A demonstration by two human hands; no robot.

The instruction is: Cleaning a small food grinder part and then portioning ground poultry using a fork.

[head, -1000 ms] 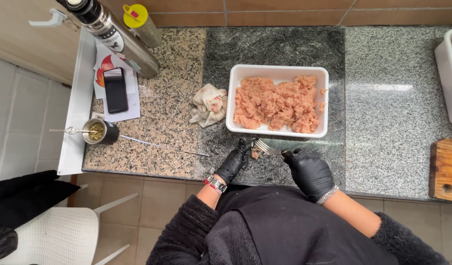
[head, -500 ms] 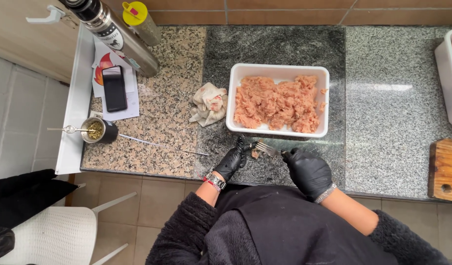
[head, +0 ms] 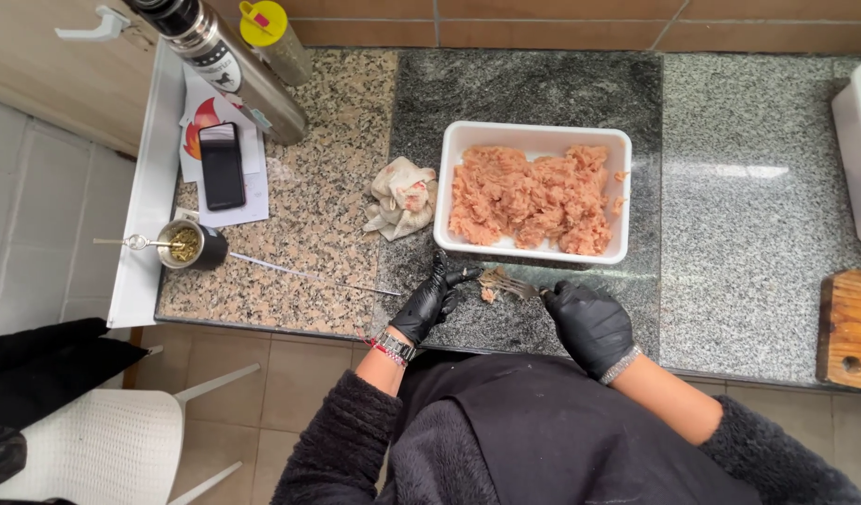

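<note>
Both my hands wear black gloves. My right hand (head: 589,323) grips the handle of a metal fork (head: 507,281), whose tines point left and carry a bit of pink minced meat. A small scrap of meat (head: 487,295) lies on the dark counter just below the tines. My left hand (head: 428,299) is just left of the fork tips with its fingers spread and holds nothing. Just beyond both hands stands a white rectangular tray (head: 533,134) filled with pink minced meat (head: 533,198).
A crumpled stained cloth (head: 400,197) lies left of the tray. Further left are a thin skewer (head: 309,277), a cup with a metal straw (head: 189,246), a phone (head: 222,165) on papers and a steel flask (head: 232,67). A wooden board (head: 853,327) sits at the right edge, a white chair (head: 103,444) below left.
My left hand has drawn away from the fork tines to the left and opened its fingers. The right hand with the fork has barely moved.
</note>
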